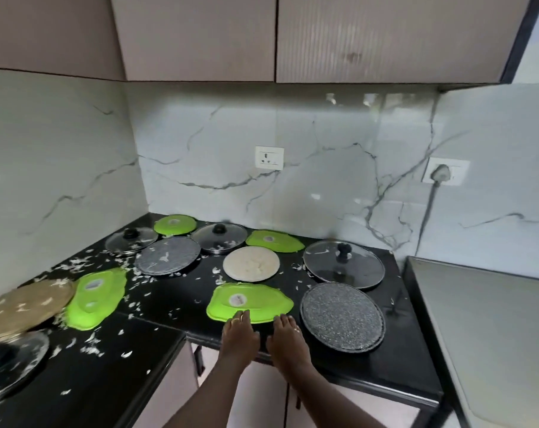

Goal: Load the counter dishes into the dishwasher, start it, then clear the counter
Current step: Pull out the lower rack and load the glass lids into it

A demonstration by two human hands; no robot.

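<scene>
Black counter [181,293], green lids [256,296], glass lids [344,265], speckled plates [342,318], white scraps [77,261]

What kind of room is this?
Most likely a home kitchen. A black counter holds a glass pot lid and a speckled plate, cupboards hang above, and a socket sits in the marble-look wall.

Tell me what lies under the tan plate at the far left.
The tan plate overlaps a glass lid at its near edge; the lid's far rim is hidden beneath it. Anything else underneath is covered.

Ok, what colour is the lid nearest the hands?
Bright green lid with a white round label; head view.
</scene>
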